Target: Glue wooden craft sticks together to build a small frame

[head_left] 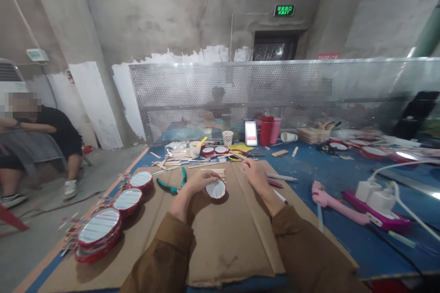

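Directly ahead, a small round red-rimmed piece (216, 189) with a pale, shiny, striped face lies on the cardboard sheet (223, 238). My left hand (201, 180) grips its upper edge, fingers bent over the rim. Several thin wooden sticks (220, 173) lie just behind it. To the right, my right hand (255, 176) is raised above the cardboard with its fingers pinched together. A wooden stick shows close behind those fingertips, but I cannot tell whether they hold it. Green-handled pliers (176, 187) lie spread beside my left wrist.
Red-rimmed round pieces (99, 226) line the left side, some stacked. On the right are a pink glue gun (338, 203) and a purple power strip (378, 213) with white plugs and cables. Paper cups (227, 137), a phone (250, 133) and a red bottle (266, 131) stand behind. A person (51, 132) sits left.
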`<move>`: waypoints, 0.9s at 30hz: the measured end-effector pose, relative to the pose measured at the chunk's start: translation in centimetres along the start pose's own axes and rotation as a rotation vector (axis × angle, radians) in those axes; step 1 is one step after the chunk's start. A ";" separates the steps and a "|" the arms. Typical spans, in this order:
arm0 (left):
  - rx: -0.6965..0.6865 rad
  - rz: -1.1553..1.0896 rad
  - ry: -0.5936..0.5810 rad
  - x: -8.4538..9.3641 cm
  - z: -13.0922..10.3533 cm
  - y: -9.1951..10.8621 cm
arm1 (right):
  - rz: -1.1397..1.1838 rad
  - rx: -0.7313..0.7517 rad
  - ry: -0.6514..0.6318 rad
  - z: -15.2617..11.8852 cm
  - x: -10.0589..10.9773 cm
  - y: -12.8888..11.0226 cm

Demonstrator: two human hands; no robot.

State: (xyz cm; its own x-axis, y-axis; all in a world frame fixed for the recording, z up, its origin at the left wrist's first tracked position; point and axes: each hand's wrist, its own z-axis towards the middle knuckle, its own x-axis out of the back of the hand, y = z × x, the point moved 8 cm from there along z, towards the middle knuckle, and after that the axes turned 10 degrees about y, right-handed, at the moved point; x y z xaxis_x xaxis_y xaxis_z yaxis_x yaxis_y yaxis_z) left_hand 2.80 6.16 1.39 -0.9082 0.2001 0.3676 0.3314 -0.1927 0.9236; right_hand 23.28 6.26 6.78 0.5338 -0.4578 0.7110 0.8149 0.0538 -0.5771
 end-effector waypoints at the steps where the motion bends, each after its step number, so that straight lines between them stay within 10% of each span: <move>1: -0.002 0.011 -0.009 -0.1 -0.1 0.1 | -0.064 -0.047 0.026 0.6 0.5 1.1; 18: 0.047 0.157 0.027 0.3 -0.4 0.1 | -0.284 -0.099 0.071 1.4 2.0 2.9; 27: 0.070 0.233 0.003 0.1 -0.6 0.6 | -0.253 0.124 -0.147 0.0 -0.1 0.9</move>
State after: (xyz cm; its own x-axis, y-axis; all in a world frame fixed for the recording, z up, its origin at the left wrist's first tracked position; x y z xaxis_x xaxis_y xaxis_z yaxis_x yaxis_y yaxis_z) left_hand 2.71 5.50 1.90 -0.8057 0.1550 0.5717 0.5493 -0.1661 0.8190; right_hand 23.96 6.37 6.22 0.3299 -0.3381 0.8814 0.9425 0.0658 -0.3275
